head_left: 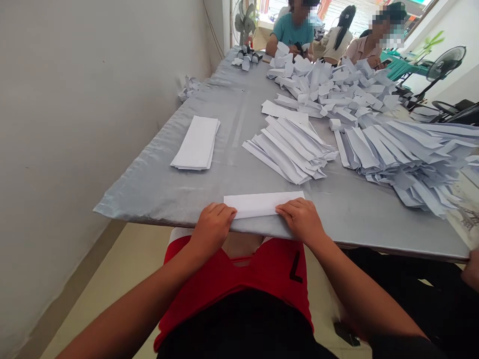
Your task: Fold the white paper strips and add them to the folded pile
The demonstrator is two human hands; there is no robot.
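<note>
A white strip of paper (258, 203) lies crosswise at the near edge of the table. My left hand (216, 222) pinches its left end, thumb and fingers pressed together at the near edge. At the right end, my right hand (299, 215) grips the same strip in a like pinch. Beyond it on the left is a neat stack of white paper sheets (196, 142). A fanned pile of folded paper strips (290, 149) lies ahead, slightly to the right.
Grey cloth covers the table (149, 184). More folded strips (404, 154) spread at the right, with a large heap of folded paper pieces (329, 85) behind. Several people sit at the far end. A wall (93, 99) runs along the left; another person's hand (471, 269) is at the right edge.
</note>
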